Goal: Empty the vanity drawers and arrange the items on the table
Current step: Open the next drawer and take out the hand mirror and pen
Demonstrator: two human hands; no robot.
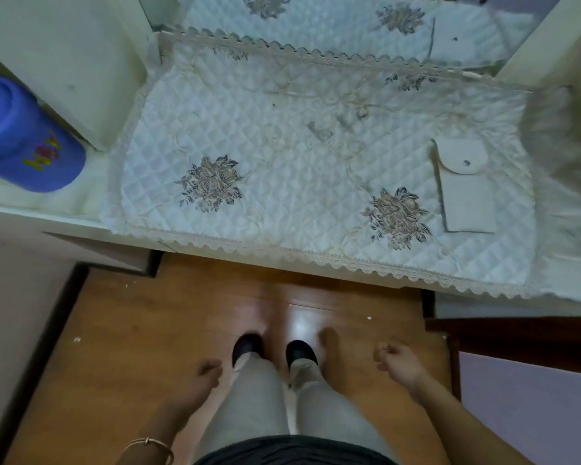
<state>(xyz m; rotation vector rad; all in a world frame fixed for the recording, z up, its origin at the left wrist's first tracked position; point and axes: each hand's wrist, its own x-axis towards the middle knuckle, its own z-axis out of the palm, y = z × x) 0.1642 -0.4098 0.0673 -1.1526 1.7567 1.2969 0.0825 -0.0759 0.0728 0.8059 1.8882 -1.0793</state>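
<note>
View down at a table [316, 273] under a quilted cloth; a white pouch [467, 186] lies at its right; left hand [205, 374] and right hand [396, 362] hang loosely curled, empty, above the floor; drawers unseen; tugging the cloth's overhang could drag the pouch off.

**Quilted cloth over a glossy wood floor**

The table [81, 216] is covered by a quilted cloth [282, 156] with a soft satin sheen, embroidered flowers and a scalloped lace edge. The pouch [467, 186] looks like matt fabric with a shiny metal snap. The blue container [24, 135] is smooth plastic. The floor [148, 330] is polished wood with glare. A thin metallic-looking bangle [148, 444] circles one wrist.
</note>
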